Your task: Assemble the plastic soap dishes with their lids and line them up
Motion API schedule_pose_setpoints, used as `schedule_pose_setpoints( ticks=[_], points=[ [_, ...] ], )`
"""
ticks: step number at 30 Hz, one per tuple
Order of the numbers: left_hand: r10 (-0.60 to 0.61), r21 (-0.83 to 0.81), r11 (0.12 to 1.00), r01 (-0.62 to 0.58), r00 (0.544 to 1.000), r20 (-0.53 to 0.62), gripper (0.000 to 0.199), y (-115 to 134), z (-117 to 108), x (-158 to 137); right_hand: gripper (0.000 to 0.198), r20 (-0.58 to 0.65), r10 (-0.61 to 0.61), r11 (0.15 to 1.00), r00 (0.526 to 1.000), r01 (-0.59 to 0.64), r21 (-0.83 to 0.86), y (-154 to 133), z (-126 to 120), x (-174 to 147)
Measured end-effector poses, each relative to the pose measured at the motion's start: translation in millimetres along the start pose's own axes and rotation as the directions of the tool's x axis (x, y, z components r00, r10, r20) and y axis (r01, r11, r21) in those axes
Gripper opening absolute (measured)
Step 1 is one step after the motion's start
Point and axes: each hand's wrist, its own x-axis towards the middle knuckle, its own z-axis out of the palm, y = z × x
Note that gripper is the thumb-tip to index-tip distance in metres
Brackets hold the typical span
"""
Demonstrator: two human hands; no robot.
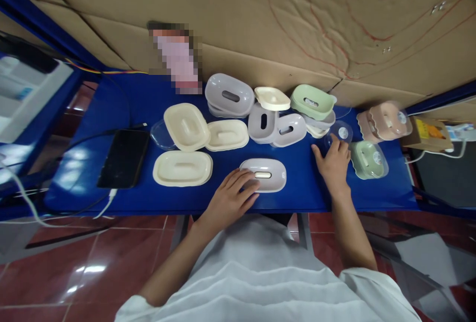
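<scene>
A lilac soap dish (277, 167) with a slotted middle sits near the table's front edge, a pale strip showing in its slot. My left hand (235, 192) is closed around its left end, fingers over the rim and thumb at the front side. To the right, my right hand (334, 163) reaches palm down to a clear plastic lid (344, 131). Its fingertips touch the lid's near edge, and the thumb stands apart to the left. Left of the lilac dish lies a cream oval dish (182, 169).
Behind are cream dishes (227, 134), stacked lilac dishes (230, 91) and a green dish (314, 101). Lidded green (368, 161) and pink dishes (388, 121) stand at right, near a cardboard box (427, 133). A dark phone (124, 158) with cables lies left.
</scene>
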Motion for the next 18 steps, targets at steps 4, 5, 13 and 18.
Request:
schedule_pose_setpoints(
  ticks=[4, 5, 13, 18],
  points=[
    [-0.061, -0.087, 0.994, 0.06, 0.998, -0.001, 0.025, 0, -1, 3, 0.071, -0.043, -0.015, 0.996, 0.999, 0.019, 0.092, -3, -15, -43],
    [-0.071, -0.115, 0.991, 0.073, 0.997, 0.014, 0.025, -1, -2, 4, 0.069, -0.063, -0.01, 0.993, 0.998, 0.017, 0.12, 0, -18, -51],
    [-0.183, -0.268, 0.935, 0.233, 0.963, 0.198, 0.051, -11, -3, 8, 0.056, 0.002, 0.003, 0.929, 1.0, -0.003, 0.369, 22, -41, -87],
    [-0.24, -0.374, 0.871, 0.318, 0.94, 0.241, 0.091, -14, -2, 9, 0.054, 0.174, -0.239, 0.772, 0.955, 0.078, 0.631, 4, -57, -108]
  ],
)
